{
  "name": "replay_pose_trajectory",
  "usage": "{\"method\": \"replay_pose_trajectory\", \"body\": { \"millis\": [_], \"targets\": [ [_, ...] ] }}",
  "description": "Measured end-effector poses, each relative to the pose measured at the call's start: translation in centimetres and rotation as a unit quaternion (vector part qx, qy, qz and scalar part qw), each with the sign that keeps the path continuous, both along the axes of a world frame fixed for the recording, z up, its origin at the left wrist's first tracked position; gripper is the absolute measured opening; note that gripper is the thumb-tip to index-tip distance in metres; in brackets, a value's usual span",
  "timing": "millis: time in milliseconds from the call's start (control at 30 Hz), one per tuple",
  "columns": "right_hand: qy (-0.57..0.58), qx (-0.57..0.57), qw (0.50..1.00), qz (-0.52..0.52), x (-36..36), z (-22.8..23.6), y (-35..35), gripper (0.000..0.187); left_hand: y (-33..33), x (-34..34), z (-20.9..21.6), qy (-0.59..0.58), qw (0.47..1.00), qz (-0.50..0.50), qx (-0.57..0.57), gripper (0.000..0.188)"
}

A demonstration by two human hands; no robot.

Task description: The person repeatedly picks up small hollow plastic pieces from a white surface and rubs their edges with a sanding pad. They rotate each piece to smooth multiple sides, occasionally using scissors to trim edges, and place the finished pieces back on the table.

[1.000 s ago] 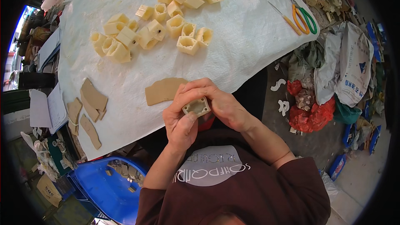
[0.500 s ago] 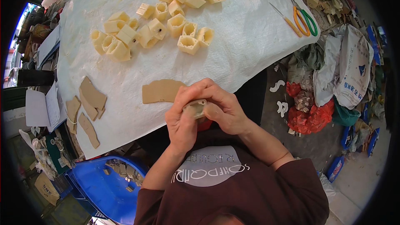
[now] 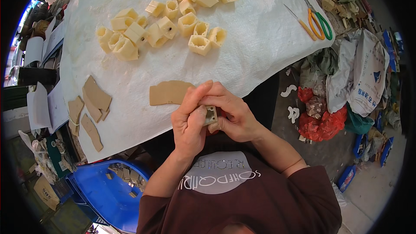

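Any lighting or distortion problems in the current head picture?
Head view: fisheye blackens the corners; far left is washed out; cream blocks cast faint shadows on the white sheet. Head view: left hand and right hand look fairly sharp, the small piece partly hidden.

Hollow piece [image 3: 211, 115] now less visible

I see the white sheet [image 3: 260, 30] as plastic-like, wrinkled and faintly glossy. At its near edge, the held block [image 3: 211, 115] looks like smooth plastic. On the sheet, the cream blocks [image 3: 199, 44] look waxy and smooth, the tan pieces [image 3: 171, 92] matt like card, and the scissors [image 3: 313, 10] show metal blades. Beside it I find a glossy blue plastic basket [image 3: 106, 195] and crinkled, shiny red film bags [image 3: 318, 125].
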State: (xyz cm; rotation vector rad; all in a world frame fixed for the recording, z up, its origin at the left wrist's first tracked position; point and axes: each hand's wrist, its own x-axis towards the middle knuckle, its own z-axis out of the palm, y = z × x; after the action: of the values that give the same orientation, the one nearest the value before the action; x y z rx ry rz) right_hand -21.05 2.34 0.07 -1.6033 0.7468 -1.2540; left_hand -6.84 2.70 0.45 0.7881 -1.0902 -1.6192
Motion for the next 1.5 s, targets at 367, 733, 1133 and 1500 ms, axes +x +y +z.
{"method": "replay_pose_trajectory", "body": {
  "millis": [367, 733, 1133, 1500],
  "targets": [
    [0.011, -0.133, 0.982, -0.137, 1.8, -1.2, 0.5, 0.044, 0.0, -0.9, 0.4, -0.011, 0.999, 0.026, 0.023, 0.056],
    [-0.054, 0.171, 0.984, -0.009, 0.8, -0.2, 1.0, 0.054, -0.5, -0.7, 1.1, 0.101, 0.991, -0.005, 0.092, 0.072],
    [0.007, 0.118, 0.977, -0.176, -0.7, 2.9, -0.4, 0.052, -0.4, -0.4, 3.3, -0.05, 0.992, 0.072, -0.086, 0.071],
    [-0.17, 0.279, 0.941, -0.092, 0.2, 1.7, 1.2, 0.023, -0.4, -1.1, 0.9, 0.014, 0.995, -0.039, 0.087, 0.046]
  ]
}}
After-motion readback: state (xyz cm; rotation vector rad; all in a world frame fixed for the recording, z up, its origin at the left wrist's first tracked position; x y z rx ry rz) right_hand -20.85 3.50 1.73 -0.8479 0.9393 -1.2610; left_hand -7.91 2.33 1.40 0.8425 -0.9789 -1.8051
